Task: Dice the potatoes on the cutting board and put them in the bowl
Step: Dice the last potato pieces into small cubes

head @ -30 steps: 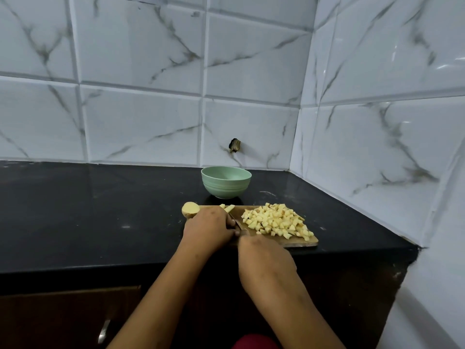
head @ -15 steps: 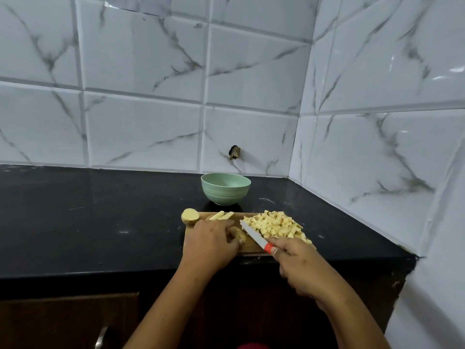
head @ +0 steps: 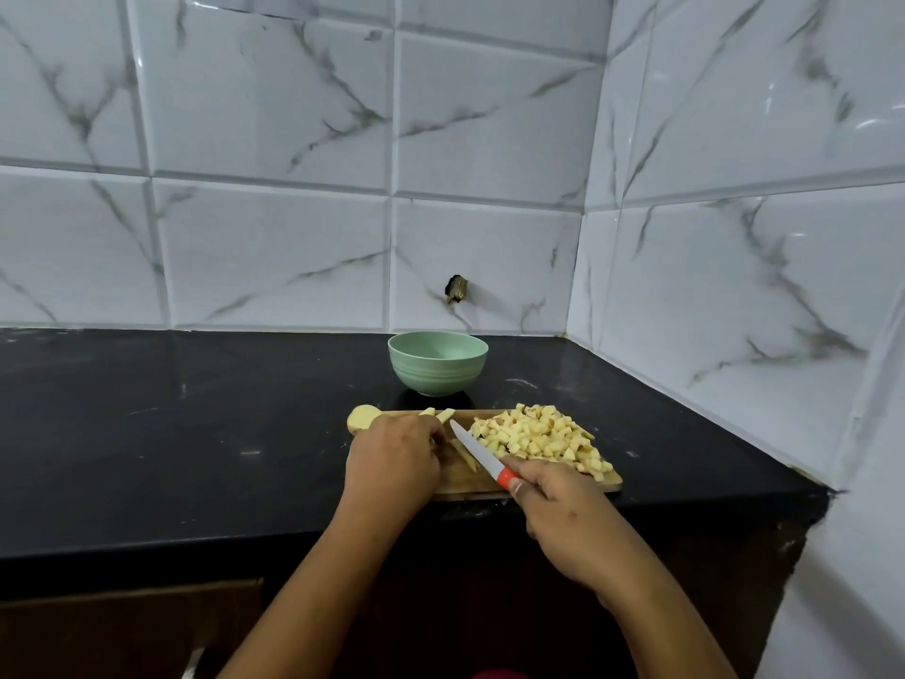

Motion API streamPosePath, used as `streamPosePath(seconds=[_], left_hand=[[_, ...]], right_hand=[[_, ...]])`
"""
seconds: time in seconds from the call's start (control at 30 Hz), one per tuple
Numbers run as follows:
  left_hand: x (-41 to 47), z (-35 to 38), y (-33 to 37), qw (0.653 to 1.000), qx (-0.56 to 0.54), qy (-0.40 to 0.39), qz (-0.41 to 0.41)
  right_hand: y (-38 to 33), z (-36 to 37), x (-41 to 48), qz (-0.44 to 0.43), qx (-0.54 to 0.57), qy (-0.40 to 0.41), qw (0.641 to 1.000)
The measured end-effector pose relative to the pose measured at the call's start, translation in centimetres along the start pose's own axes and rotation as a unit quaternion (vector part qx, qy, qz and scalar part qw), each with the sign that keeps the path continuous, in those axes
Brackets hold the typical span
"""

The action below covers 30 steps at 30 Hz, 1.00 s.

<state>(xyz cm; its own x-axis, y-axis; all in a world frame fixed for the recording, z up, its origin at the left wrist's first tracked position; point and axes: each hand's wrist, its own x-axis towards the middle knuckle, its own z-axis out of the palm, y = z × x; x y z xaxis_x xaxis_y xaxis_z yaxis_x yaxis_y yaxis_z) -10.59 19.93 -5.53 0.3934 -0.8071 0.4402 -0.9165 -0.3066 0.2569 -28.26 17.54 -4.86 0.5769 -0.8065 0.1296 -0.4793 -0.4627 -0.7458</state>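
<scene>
One green bowl (head: 437, 362) stands just behind one cutting board (head: 607, 480) at the tabletop's front edge. The board carries one diced potato heap (head: 538, 436), three potato strips (head: 464, 455) and one potato end (head: 361, 417). My right hand (head: 563, 512) grips one knife (head: 477, 453). My left hand (head: 394, 460) lies curled beside a strip; I cannot tell if it holds anything.

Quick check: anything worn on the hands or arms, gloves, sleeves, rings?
No gloves or sleeves: left hand and right hand are bare, forearms uncovered to the frame's edge. No ring, watch or bangle shows. Red cloth peeks in at the bottom.
</scene>
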Motion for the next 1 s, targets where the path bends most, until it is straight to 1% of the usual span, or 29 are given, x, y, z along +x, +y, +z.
streamPosePath(seconds=[0.13,0.23,0.33,0.43,0.6,0.67,0.73,0.83,0.9,1.0], left_hand=[[1.2,0.6,-0.8,0.999,0.001,-0.036,0.022],[1.8,1.0,-1.1,0.997,0.027,-0.065,0.04],[2.1,0.9,-1.1,0.994,0.054,-0.072,0.06],[2.1,0.6,-1.2,0.994,0.044,-0.081,0.063],[2.3,0.6,-1.3,0.996,0.032,-0.06,0.062],[2.5,0.6,-1.2,0.993,0.026,-0.083,0.083],[2.8,0.5,-1.3,0.987,0.021,-0.126,0.1],[3.5,0.4,-1.8,0.978,0.015,-0.178,0.108],[3.7,0.2,-1.8,0.974,0.014,-0.19,0.127],[3.8,0.4,-1.7,0.973,0.016,-0.182,0.143]], right_hand=[[0.2,-0.1,0.0,0.002,0.012,0.011,1.0],[0.5,-0.1,0.1,0.007,0.02,0.012,1.0],[0.8,-0.3,0.1,0.011,0.03,0.011,0.999],[1.0,-0.5,0.1,0.01,0.046,0.012,0.999],[1.5,-0.8,0.2,0.018,0.074,0.016,0.997],[1.6,-0.9,0.2,0.022,0.085,0.019,0.996],[1.6,-0.9,0.1,0.021,0.09,0.018,0.996],[1.6,-0.7,0.0,0.026,0.101,0.011,0.995],[1.6,-0.5,-0.2,0.032,0.108,0.007,0.994],[1.5,-0.4,-0.2,0.037,0.118,0.007,0.992]])
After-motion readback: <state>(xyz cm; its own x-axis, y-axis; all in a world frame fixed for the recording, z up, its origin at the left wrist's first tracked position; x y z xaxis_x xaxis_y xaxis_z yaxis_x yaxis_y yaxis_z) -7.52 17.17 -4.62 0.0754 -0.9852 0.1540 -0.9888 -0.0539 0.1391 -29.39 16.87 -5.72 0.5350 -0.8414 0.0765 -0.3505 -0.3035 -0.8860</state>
